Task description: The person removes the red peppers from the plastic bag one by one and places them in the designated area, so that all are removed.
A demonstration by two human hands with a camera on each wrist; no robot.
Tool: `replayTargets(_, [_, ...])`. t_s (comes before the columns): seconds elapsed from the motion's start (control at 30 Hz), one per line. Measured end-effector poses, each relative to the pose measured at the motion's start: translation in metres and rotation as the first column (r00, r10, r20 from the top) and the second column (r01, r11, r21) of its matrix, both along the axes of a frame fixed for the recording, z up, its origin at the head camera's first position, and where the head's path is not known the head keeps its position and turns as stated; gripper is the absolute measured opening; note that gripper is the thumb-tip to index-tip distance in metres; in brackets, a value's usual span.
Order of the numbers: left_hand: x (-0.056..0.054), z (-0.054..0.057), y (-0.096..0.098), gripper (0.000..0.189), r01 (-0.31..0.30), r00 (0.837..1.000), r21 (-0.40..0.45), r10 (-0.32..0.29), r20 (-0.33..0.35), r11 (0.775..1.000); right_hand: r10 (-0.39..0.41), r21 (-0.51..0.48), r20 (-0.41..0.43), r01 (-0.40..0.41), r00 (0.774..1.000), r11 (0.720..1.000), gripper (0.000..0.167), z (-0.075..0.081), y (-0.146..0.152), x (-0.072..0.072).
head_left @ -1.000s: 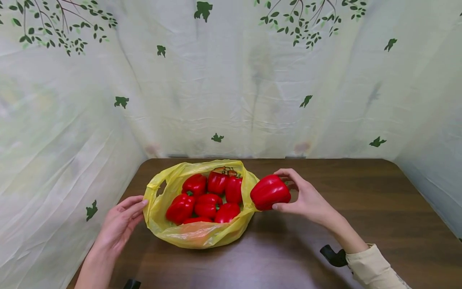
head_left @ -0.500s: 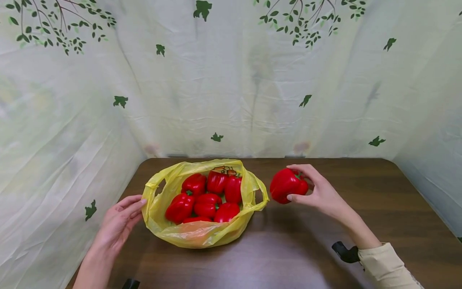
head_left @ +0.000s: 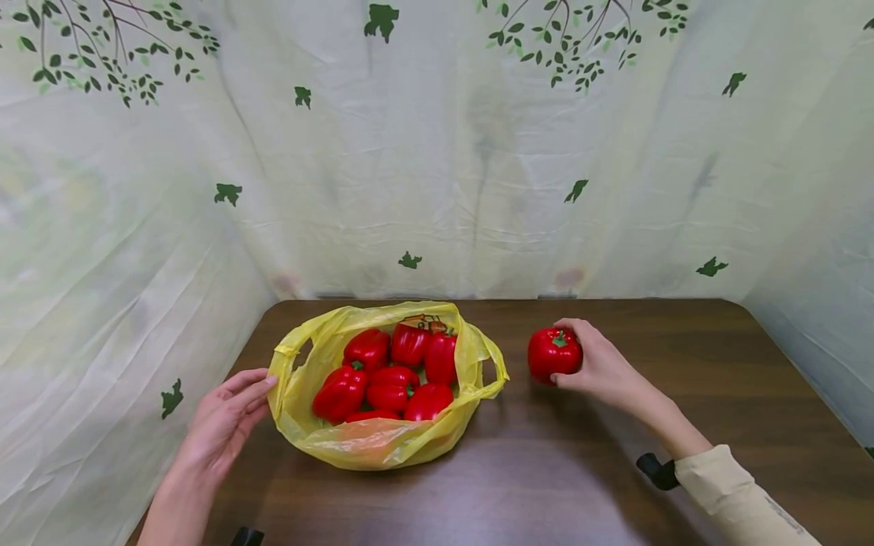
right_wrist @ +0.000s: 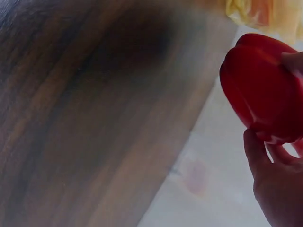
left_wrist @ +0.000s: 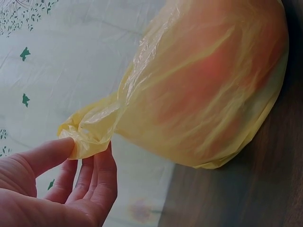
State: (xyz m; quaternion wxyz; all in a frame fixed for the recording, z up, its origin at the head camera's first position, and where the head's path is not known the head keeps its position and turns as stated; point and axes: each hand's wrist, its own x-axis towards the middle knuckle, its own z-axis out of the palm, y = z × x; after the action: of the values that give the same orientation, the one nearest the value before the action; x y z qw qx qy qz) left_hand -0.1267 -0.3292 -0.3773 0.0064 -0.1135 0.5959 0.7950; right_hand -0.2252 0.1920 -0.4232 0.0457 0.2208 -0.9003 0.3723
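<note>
A yellow plastic bag [head_left: 307,432] stands with its mouth spread on the table, several red bell peppers [head_left: 392,388] inside it. My left hand [head_left: 225,425] pinches the bag's left handle between thumb and fingers; the left wrist view shows the crumpled handle [left_wrist: 90,137] in that pinch. To the right of the bag, my right hand [head_left: 601,368] grips one red bell pepper [head_left: 551,355] from its right side, thumb below and fingers over the top. Its green stem faces the head camera. The bag's right handle [head_left: 497,379] stands out as a loop, untouched.
The dark brown wooden table [head_left: 546,485] extends to the right and in front of the bag. A pale curtain [head_left: 478,189] printed with leaves hangs behind the table and along both sides.
My right hand has carried its bell pepper rightward, away from the bag's right handle, and turned it stem toward the head camera. The left hand keeps its pinch on the bag.
</note>
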Motion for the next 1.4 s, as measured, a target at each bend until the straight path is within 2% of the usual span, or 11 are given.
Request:
replayTargets(0.27, [0.001, -0.002, -0.001, 0.010, -0.004, 1.000, 0.002, 0.004, 0.019, 1.000, -0.021, 0.030, -0.024, 0.022, 0.999, 0.999, 0.074, -0.012, -0.004, -0.009])
replayTargets(0.67, [0.002, -0.006, -0.001, 0.013, 0.010, 1.000, 0.017, -0.009, -0.013, 1.000, 0.000, 0.055, -0.018, 0.001, 1.000, 0.998, 0.083, -0.020, -0.007, -0.013])
replayTargets(1.07, [0.001, -0.007, -0.001, 0.015, 0.011, 0.999, 0.047, -0.009, -0.037, 0.999, 0.006, 0.076, -0.021, -0.004, 1.000, 0.997, 0.090, -0.012, -0.009, -0.007])
replayTargets(1.4, [0.000, -0.007, -0.003, 0.013, -0.002, 1.000, 0.033, 0.002, -0.012, 0.999, 0.024, 0.068, -0.090, -0.018, 0.996, 0.998, 0.083, 0.007, -0.014, 0.001])
